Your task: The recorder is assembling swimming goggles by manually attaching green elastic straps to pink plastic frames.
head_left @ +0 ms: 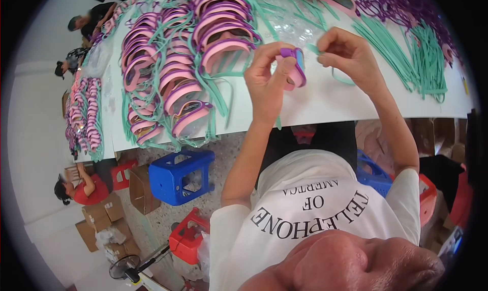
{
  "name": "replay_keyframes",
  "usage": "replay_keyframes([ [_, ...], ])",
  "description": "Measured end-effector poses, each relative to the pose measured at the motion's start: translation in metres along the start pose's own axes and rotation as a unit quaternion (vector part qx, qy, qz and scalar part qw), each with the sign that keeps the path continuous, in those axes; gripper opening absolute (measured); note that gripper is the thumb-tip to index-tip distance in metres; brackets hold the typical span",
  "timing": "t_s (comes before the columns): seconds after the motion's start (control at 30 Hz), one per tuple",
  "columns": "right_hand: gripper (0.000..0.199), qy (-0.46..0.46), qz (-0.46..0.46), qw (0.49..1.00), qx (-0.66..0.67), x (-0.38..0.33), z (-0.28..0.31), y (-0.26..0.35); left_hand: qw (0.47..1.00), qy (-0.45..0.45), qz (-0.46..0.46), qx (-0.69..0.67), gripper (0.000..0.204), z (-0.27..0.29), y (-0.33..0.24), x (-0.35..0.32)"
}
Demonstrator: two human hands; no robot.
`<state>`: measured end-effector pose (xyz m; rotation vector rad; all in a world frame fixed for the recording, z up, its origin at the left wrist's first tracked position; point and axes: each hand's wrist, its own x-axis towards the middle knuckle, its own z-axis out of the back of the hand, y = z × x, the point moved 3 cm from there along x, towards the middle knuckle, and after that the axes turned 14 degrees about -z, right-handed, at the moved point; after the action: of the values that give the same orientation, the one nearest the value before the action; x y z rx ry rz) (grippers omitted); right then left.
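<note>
My left hand (265, 85) is closed around the frame of a pink and purple pair of swim goggles (302, 77), held tilted above the white table. To its right, my right hand (351, 57) pinches a flat mint-green strap (313, 49) between thumb and fingertips. Part of that strap hangs in a loop below the right hand. Whether its other end is threaded into the goggles I cannot tell. Left of my hands, long rows of matching goggles (220, 54) stand nested together with green straps trailing from them.
Bundled green straps (389, 57) and a tangle of purple straps (391, 3) lie at the right of the white table (325, 107). Clear plastic bags (292, 19) lie beyond my hands. Blue (175, 181) and red stools (189, 237), cardboard boxes (104, 214) and other people (89, 186) are at left.
</note>
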<state>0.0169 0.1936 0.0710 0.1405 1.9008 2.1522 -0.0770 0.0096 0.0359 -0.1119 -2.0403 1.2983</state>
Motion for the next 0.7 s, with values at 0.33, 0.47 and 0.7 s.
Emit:
replay_keyframes([
  [0.33,0.012,0.0,0.055,0.998,0.023,-0.009,-0.027,0.01,0.998,0.009,-0.05,0.036,0.022,0.004,-0.002,-0.005],
  [0.47,0.014,0.008,0.039,0.999,0.036,-0.008,-0.026,0.01,0.993,0.03,-0.086,0.069,0.023,0.003,-0.002,-0.004],
  [0.7,0.013,0.059,0.025,0.992,0.106,-0.011,-0.034,0.004,0.987,0.037,-0.115,0.102,0.021,-0.003,-0.008,-0.009],
])
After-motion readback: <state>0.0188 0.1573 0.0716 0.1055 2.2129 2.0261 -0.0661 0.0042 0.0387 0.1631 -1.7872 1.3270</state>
